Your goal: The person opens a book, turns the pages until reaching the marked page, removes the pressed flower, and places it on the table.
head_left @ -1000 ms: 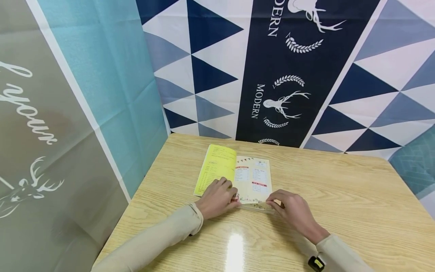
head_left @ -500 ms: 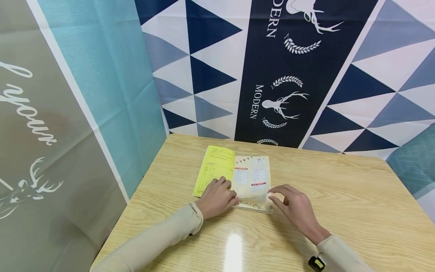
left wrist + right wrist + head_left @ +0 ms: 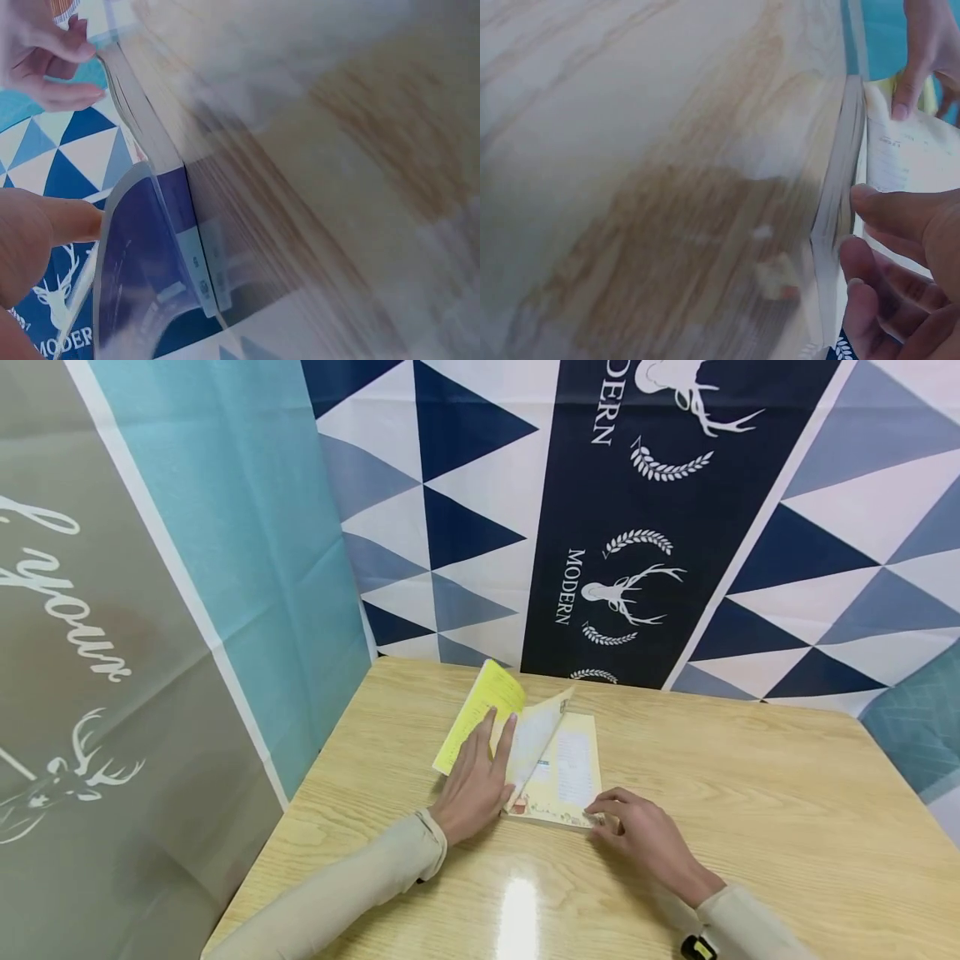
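Observation:
An open book (image 3: 573, 768) lies on the wooden table, its yellow left side (image 3: 480, 714) raised and tilted. One loose page (image 3: 536, 735) stands partly lifted, leaning left over the printed pages. My left hand (image 3: 472, 781) lies over the left side with its fingers extended and spread, the thumb near the lower spine. At the lower right corner my right hand (image 3: 637, 831) pinches the book's edge between thumb and bent fingers. In the right wrist view, the right thumb (image 3: 874, 201) touches the page edges. The left wrist view shows the book's dark blue cover (image 3: 139, 255).
The wooden table (image 3: 750, 777) extends around the book. A patterned cloth (image 3: 465, 510) hangs behind the table, and a grey and teal one (image 3: 247, 527) hangs along its left side.
A page has been lifted from the right and swung leftward. My left fingers have straightened and spread, and the yellow side has tilted up. My right hand has lowered to the book's corner.

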A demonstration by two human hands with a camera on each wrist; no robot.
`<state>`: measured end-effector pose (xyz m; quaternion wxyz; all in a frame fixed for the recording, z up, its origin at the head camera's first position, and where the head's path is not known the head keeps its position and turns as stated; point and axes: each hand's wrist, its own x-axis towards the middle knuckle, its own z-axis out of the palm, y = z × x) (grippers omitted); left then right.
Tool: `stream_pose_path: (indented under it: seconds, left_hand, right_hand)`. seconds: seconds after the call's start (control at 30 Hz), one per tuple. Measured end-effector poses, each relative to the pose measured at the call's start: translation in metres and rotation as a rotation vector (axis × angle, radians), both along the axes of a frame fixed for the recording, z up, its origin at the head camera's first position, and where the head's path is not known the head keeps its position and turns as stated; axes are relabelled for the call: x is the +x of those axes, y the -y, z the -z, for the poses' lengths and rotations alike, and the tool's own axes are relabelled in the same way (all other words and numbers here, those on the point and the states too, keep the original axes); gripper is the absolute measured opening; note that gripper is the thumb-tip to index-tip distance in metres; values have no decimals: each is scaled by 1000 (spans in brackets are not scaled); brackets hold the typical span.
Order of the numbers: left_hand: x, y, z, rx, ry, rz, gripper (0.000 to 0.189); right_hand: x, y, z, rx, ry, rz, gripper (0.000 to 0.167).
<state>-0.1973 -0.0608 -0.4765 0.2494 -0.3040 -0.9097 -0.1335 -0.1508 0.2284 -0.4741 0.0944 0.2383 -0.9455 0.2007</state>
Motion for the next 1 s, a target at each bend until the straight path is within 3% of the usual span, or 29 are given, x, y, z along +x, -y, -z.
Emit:
stream_pose_path:
  seconds: [0.13, 0.27, 0.37, 0.5, 0.73, 1.0]
  left_hand:
    - [0, 1, -1, -93, 0, -4, 86]
    - [1, 3, 0, -183, 21, 56, 50]
    - [2, 4, 2, -226, 30, 101, 33]
    - [3, 4, 5, -247, 34, 111, 25]
    - [2, 4, 4, -216, 44, 72, 19]
    - [2, 8, 6, -223, -3, 44, 13]
  right_hand:
    - [1, 0, 3, 47, -36, -10, 16]
    - [1, -2, 5, 63, -97, -39, 15]
    - [0, -2, 6, 84, -163, -74, 13]
    - [-1, 0, 7, 103, -263, -107, 13]
    - [-2, 0, 8, 54, -382, -113, 15]
    - [-1, 0, 7, 20, -395, -108, 16]
